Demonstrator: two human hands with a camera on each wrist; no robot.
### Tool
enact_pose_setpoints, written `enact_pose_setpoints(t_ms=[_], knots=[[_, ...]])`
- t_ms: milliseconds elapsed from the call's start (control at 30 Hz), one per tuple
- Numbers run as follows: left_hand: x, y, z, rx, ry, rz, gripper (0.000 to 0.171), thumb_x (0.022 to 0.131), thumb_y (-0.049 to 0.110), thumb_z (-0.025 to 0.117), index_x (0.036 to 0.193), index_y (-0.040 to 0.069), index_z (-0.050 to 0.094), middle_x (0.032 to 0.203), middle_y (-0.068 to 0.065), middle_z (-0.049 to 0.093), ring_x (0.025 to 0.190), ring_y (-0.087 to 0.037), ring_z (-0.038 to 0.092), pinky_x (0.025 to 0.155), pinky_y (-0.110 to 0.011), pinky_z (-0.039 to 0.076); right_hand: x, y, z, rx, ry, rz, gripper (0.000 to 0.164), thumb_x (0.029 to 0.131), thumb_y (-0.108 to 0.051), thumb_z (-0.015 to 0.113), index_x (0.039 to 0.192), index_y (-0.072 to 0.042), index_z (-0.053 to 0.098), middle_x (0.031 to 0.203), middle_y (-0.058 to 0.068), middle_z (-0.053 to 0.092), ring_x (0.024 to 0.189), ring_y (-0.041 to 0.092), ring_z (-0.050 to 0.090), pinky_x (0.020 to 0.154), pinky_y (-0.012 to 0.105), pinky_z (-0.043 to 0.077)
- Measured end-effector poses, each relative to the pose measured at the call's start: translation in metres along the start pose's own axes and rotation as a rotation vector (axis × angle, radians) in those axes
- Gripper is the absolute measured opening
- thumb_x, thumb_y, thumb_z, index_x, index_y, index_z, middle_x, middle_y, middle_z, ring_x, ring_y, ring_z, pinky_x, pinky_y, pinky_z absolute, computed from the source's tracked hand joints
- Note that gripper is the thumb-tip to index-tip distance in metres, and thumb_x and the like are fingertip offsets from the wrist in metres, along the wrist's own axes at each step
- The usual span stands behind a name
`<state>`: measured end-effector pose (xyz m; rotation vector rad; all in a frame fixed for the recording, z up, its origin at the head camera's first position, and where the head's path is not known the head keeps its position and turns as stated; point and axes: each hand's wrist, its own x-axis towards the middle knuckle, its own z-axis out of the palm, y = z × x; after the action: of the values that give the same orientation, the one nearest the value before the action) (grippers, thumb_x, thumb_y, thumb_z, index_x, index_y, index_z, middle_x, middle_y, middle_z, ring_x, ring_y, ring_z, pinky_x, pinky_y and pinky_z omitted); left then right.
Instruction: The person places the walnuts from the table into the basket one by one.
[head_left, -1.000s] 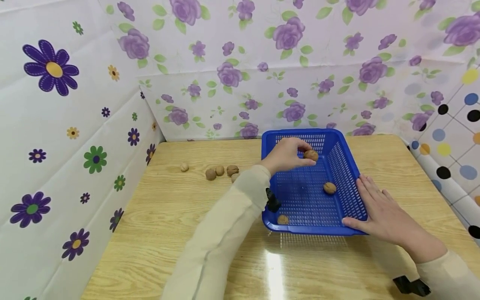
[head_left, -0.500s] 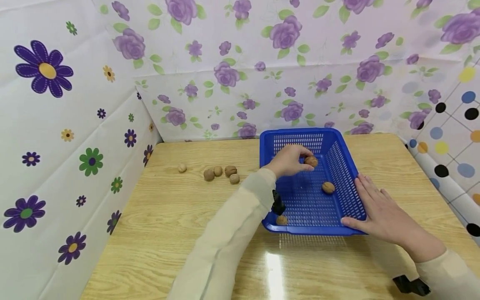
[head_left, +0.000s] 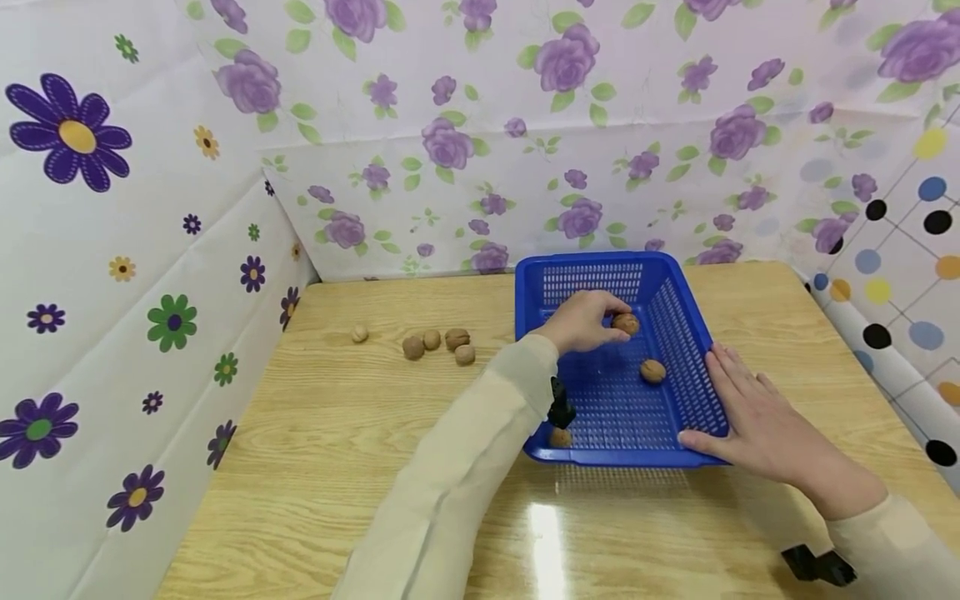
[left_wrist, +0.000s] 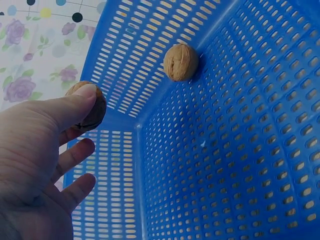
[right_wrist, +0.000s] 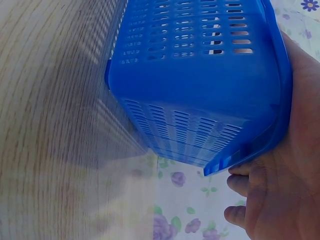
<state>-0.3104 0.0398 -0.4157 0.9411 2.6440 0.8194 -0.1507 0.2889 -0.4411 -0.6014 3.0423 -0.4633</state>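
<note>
OK, head cam's up: the L hand [head_left: 581, 321] is in over the far half of the blue basket [head_left: 622, 458], w/ a walnut [head_left: 627, 324] pinched betw. thumb and fingers. L wrist cam agrees from where I sit: thumb laid across the shell, two lower fingers bent loosely and clear of it. How high that walnut is off the basket floor, I can't tell.

Over to the R hand [head_left: 761, 421]: fingers out straight, lying along the basket's right rim, thumb spread off to the near right corner. So it's flat and unfolded, resting on the rim. My R wrist cam has the basket's outside walls, palm up against the rim, a few fingertips peeking past.

Inside, I count two more: the right nut [head_left: 652, 371] on the floor, just beside the right wall, and the near nut [head_left: 560, 437] down by the near left corner, partly hidden.

Left of the basket, on the wood table [head_left: 337, 467], four nuts [head_left: 457, 338] sit in a loose bunch, and a pale nut [head_left: 360, 333] is on its own farther left.

Rest of the pic: cream L sleeve [head_left: 450, 475] and R sleeve [head_left: 892, 533], rose cloth [head_left: 510, 83] on the far side, daisy cloth [head_left: 187, 367] left, dotted cloth [head_left: 907, 258] right. Bright glare [head_left: 547, 550] on the near tabletop, approx. in front of the basket.
</note>
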Motion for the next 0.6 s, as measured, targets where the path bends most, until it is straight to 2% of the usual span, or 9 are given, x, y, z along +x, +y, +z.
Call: enact_pose_setpoints(t_ms=[167,333,600], knots=[[0.0022,0.0032,-0.0022,0.029,-0.004,0.006,0.046,0.087,0.034,0.071,0.130,0.021,0.062,0.123,0.010,0.061,0.113,-0.011,0.056,0.089,-0.021,0.046,0.0026,-0.0011,-0.0022,-0.001,0.005,-0.011,0.112,0.083,-0.062,0.064,0.153,-0.001,0.002,0.160,0.015,-0.002,0.146,0.031,-0.003,0.111,0.063,0.008],[0.0033,0.0055,-0.0026,0.012,-0.003,-0.017,0.043,0.089,0.033,0.069,0.129,0.019,0.063,0.123,0.010,0.061,0.114,-0.009,0.056,0.091,-0.018,0.045,0.0023,-0.0016,-0.0044,-0.006,0.005,-0.020,0.112,0.083,-0.062,0.064,0.153,0.000,0.002,0.159,0.017,-0.002,0.146,0.033,-0.003,0.110,0.065,0.009],[0.0034,0.0104,-0.0031,-0.026,0.013,-0.005,0.038,0.089,0.033,0.069,0.125,0.020,0.065,0.122,0.009,0.063,0.112,-0.008,0.057,0.090,-0.017,0.045,-0.0013,0.0005,-0.0051,-0.008,-0.015,-0.019,0.112,0.084,-0.063,0.062,0.152,0.002,0.001,0.159,0.020,-0.002,0.145,0.036,-0.003,0.108,0.067,0.009]])
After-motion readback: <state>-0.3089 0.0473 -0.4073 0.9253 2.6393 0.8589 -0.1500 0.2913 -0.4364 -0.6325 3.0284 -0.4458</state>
